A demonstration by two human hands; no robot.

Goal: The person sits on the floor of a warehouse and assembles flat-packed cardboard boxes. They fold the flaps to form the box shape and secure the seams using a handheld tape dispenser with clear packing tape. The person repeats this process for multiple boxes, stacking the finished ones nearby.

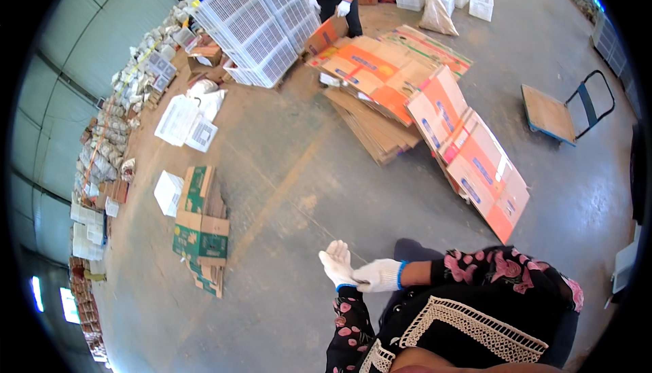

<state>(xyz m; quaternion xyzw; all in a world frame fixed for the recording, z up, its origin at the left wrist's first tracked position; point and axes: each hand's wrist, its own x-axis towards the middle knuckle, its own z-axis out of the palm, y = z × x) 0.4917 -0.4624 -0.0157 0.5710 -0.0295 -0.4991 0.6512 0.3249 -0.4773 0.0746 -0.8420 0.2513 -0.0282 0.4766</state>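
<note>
Head view shows the left hand [335, 259] with fingers extended, holding nothing, inside a white cloth glove with blue cuff [338, 269]; the right hand [379, 275], gloved likewise, has its fingers closed on this glove at the wrist, just beside the left palm.

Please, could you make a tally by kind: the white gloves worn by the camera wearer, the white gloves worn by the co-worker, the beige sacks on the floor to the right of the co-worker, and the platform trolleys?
Wearer's white gloves: 2
Co-worker's white gloves: 2
Beige sack: 1
Platform trolley: 1
Total: 6
</note>
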